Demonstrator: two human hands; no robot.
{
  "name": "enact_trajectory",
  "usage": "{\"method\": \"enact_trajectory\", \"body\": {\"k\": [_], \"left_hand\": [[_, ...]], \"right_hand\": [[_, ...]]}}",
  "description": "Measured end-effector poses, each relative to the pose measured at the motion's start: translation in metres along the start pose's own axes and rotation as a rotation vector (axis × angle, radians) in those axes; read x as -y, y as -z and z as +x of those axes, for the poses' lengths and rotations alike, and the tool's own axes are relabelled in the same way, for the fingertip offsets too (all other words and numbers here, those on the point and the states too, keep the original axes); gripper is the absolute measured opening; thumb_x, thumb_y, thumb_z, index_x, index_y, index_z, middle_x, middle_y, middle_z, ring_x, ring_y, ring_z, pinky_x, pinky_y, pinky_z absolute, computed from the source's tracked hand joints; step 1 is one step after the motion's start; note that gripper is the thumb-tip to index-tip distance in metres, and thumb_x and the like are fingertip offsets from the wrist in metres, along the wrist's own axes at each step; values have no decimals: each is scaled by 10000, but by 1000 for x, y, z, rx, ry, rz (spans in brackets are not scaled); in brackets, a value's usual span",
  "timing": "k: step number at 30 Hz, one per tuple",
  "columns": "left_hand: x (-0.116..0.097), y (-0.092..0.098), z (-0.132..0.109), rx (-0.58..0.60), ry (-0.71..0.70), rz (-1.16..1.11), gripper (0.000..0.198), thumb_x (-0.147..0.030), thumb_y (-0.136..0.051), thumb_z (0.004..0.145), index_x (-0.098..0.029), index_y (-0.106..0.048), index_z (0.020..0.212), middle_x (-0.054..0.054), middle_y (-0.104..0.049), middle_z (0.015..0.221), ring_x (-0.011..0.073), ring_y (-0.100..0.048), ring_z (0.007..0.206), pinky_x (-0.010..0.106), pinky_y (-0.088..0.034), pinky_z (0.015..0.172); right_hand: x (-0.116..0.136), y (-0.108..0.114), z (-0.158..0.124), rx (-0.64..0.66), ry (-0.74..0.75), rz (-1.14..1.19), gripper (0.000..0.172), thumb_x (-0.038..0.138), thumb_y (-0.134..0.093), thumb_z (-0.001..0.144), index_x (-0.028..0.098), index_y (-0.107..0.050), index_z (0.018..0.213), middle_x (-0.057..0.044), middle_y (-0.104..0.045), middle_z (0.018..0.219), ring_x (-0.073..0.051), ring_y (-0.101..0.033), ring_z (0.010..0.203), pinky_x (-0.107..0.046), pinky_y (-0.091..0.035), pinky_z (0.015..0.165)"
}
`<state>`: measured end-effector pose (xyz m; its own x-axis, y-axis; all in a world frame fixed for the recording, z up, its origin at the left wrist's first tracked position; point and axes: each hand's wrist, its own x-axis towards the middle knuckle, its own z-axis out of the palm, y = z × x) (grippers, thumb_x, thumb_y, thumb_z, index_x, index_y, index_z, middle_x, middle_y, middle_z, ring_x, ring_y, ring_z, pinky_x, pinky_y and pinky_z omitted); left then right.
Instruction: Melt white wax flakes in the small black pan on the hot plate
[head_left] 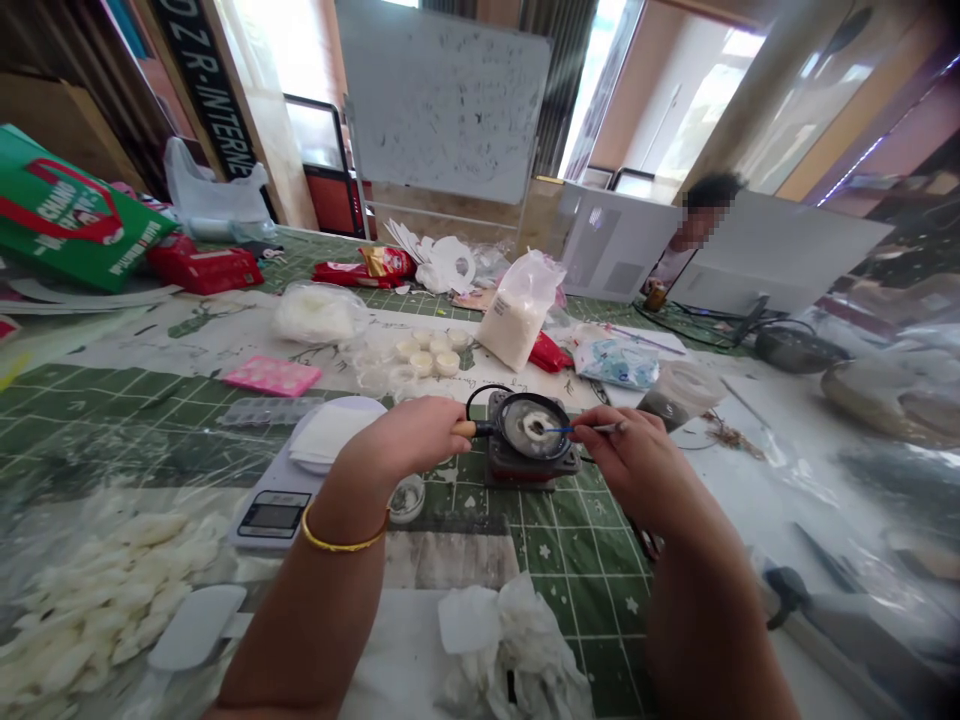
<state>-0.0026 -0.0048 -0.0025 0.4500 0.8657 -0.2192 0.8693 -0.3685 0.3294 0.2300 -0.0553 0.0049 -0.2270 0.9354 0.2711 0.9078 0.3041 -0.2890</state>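
My left hand is closed around the wooden handle of a small black pan. The pan sits on a small dark heater on the green cutting mat and holds a pale, partly melted mass. My right hand pinches a thin stick whose tip reaches into the pan's contents. A gold bangle circles my left wrist.
A digital scale with a white dish stands left of the pan. White flakes pile at the near left, crumpled tissue lies in front. Small white moulds, a bag of white granules and a pink tray lie behind. A person sits behind laptops at the far right.
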Motion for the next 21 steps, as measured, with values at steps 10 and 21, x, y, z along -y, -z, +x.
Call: {"method": "enact_trajectory", "body": {"k": [10, 21], "left_hand": [[-1, -1, 2, 8, 2, 12, 207, -379, -450, 733, -184, -501, 687, 20, -572, 716, 134, -495, 583, 238, -295, 478], [0, -2, 1, -1, 5, 17, 205, -382, -453, 730, -186, -504, 698, 18, -565, 709, 132, -491, 581, 234, -286, 471]], "right_hand": [[1, 1, -1, 9, 7, 16, 216, 341, -388, 841, 243, -581, 857, -15, -629, 807, -185, -531, 846, -354, -327, 822], [1, -1, 0, 22, 46, 53, 226, 340, -380, 844, 247, -582, 889, -19, -632, 839, -181, -532, 859, -344, -340, 812]]}}
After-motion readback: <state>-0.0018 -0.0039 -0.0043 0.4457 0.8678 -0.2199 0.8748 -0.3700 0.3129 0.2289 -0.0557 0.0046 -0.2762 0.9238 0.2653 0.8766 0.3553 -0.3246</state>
